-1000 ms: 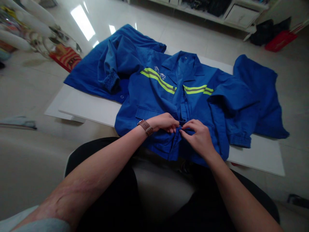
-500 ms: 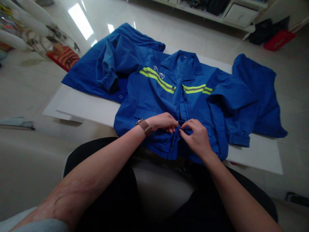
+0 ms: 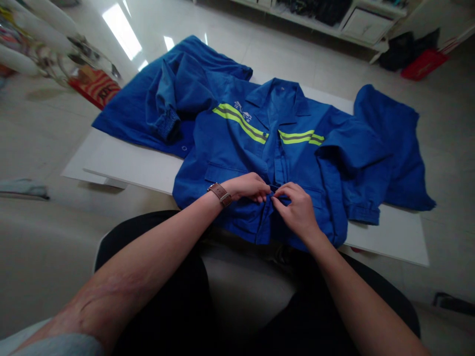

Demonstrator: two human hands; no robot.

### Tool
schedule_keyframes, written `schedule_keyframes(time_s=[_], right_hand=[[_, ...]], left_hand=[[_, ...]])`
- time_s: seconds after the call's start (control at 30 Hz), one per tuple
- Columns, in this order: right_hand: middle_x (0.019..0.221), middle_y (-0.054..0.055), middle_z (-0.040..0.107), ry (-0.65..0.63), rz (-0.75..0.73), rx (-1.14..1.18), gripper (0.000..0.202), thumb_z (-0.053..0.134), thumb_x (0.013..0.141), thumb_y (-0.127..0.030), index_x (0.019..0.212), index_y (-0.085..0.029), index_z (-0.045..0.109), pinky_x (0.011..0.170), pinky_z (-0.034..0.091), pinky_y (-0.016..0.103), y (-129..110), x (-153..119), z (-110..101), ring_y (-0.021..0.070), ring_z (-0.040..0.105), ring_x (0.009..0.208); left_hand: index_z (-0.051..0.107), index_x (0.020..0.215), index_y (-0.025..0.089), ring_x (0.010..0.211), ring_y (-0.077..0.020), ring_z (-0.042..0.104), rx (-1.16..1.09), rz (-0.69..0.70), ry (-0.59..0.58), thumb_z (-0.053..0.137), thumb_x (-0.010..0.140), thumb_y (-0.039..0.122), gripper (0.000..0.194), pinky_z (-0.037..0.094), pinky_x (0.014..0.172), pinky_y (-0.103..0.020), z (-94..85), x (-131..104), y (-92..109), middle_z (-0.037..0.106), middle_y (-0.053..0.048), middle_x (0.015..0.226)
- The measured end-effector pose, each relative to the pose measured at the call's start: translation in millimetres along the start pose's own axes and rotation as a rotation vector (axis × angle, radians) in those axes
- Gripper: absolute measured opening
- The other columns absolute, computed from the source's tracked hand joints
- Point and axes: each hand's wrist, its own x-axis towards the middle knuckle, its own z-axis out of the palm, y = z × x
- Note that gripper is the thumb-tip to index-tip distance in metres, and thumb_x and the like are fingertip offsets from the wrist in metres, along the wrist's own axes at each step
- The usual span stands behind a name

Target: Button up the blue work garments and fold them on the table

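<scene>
A blue work jacket [image 3: 241,148] with yellow-green reflective stripes lies face up on a low white board [image 3: 137,165], collar away from me. My left hand [image 3: 248,187], a brown watch on its wrist, pinches the left edge of the front placket near the hem. My right hand [image 3: 297,210] pinches the right edge of the same placket. The fingertips of both hands meet at the jacket's closure. What they hold between them is hidden by the fingers.
A second blue garment [image 3: 174,94] is heaped at the board's back left, and more blue cloth [image 3: 393,138] hangs off the right. White shelving [image 3: 363,24], a dark bag and a red box [image 3: 421,64] stand at the back right. Colourful clutter [image 3: 92,86] sits on the floor at left.
Both hands stay at the placket near the hem with only slight finger movement. The view has shifted a little.
</scene>
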Motion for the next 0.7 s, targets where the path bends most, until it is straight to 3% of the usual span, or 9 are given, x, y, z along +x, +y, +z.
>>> schedule_keyframes(time_s=[0.27, 0.47, 0.7], right_hand=[[0.087, 0.004, 0.072, -0.037, 0.087, 0.127, 0.011, 0.065, 0.084, -0.018, 0.075, -0.023, 0.067, 0.08, 0.05, 0.038, 4, 3, -1, 0.0236, 0.067, 0.087], [0.084, 0.004, 0.07, -0.066, 0.175, 0.12, 0.01, 0.063, 0.086, -0.024, 0.077, -0.022, 0.067, 0.076, 0.047, 0.036, 9, 7, -4, 0.0222, 0.065, 0.083], [0.091, 0.005, 0.065, -0.157, 0.126, 0.142, 0.011, 0.058, 0.089, -0.026, 0.079, -0.022, 0.061, 0.083, 0.044, 0.039, 11, 8, 0, 0.0239, 0.06, 0.091]], left_hand=[[0.066, 0.065, 0.012, 0.057, -0.009, 0.062, 0.054, -0.01, -0.014, 0.065, 0.084, 0.017, 0.02, 0.047, 0.057, -0.019, -0.1, 1, 0, 0.066, -0.001, 0.061], [0.058, 0.056, 0.015, 0.057, -0.01, 0.062, 0.156, 0.067, -0.067, 0.067, 0.078, 0.012, 0.024, 0.047, 0.058, -0.018, 0.7, 1, 0, 0.062, 0.0, 0.053], [0.061, 0.057, 0.016, 0.056, -0.0104, 0.061, 0.298, 0.167, -0.098, 0.069, 0.07, 0.016, 0.015, 0.044, 0.056, -0.018, -3.8, 2, -7, 0.064, 0.001, 0.054]])
